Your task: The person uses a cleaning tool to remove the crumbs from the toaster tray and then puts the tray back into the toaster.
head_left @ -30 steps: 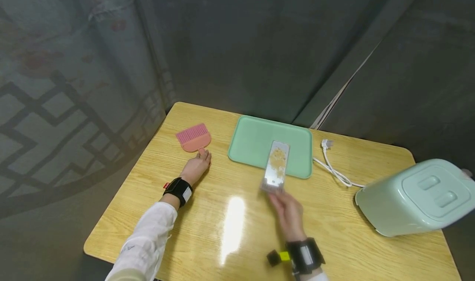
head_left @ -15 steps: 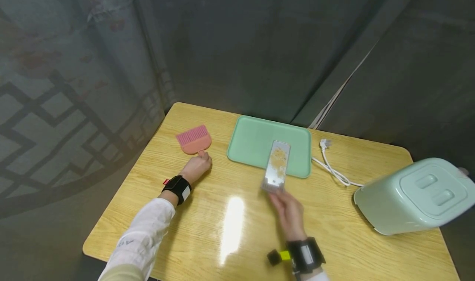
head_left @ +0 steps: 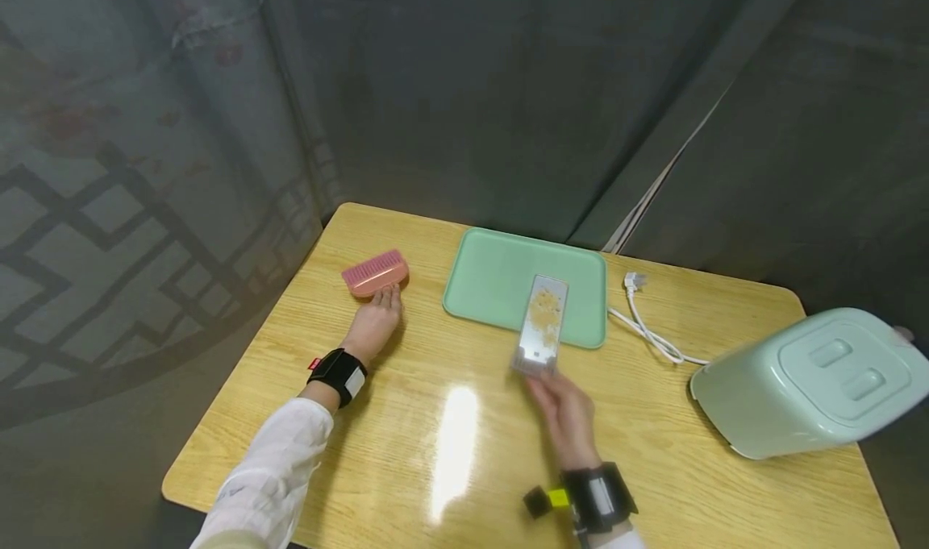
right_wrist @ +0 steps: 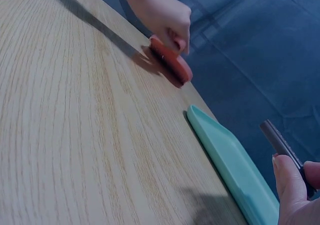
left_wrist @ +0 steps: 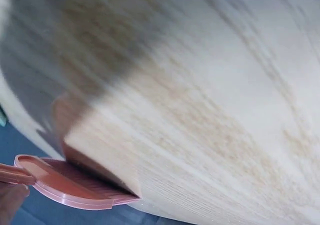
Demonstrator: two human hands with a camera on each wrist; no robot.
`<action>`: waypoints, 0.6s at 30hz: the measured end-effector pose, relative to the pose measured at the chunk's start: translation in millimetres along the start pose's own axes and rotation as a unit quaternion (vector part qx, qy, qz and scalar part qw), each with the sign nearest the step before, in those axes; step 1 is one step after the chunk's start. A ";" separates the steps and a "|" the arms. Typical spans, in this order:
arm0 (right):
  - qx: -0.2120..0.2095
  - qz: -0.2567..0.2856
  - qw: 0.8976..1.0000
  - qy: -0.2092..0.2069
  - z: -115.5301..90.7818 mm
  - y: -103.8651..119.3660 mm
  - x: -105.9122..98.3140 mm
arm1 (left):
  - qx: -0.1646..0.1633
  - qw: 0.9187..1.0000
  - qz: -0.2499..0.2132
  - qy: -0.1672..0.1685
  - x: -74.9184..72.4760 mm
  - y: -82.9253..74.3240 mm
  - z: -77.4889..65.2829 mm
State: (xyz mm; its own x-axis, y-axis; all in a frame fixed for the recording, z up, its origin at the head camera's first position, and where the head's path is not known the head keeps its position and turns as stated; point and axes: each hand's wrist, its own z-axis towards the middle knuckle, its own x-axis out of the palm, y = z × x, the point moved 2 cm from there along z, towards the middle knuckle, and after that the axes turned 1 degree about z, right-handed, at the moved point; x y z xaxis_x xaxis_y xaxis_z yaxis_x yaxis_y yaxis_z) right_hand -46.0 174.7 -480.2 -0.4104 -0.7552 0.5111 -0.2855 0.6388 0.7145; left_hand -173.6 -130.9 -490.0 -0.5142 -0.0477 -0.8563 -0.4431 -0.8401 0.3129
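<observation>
right hand (head_left: 569, 424) pinches a slim tray (head_left: 535, 349) of yellowish crumbs (head_left: 544, 311), raised off the table (head_left: 385, 468). farther left, left hand (head_left: 373, 327) grips a tilted pink brush (head_left: 376, 275) by its handle (left_wrist: 14, 174); to the right lies a green tray (head_left: 493, 271). judged step: readying the brush; next move calls for level crumbs.

Left hand (head_left: 372, 326): pinches, left of the pale green rectangular tray (head_left: 493, 279).
White-sleeved left arm (head_left: 272, 468): stretched forward.
Right hand (head_left: 568, 420): pinches between thumb and fingers, on the tray's near side.
</observation>
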 end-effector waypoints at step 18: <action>0.005 0.011 1.000 0.008 1.3 0.7 0.6 | -0.070 0.989 -0.128 -0.023 -35.8 -10.9 -8.6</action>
State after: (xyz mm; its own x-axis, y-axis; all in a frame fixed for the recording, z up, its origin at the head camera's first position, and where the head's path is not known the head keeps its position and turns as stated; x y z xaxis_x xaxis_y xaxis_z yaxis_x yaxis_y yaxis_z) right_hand -47.6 174.9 -480.0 -0.4025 -0.7426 0.5353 -0.2847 0.6573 0.6978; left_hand -144.0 -124.7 -466.3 -0.4318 0.1981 -0.8799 -0.4584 -0.8884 0.0249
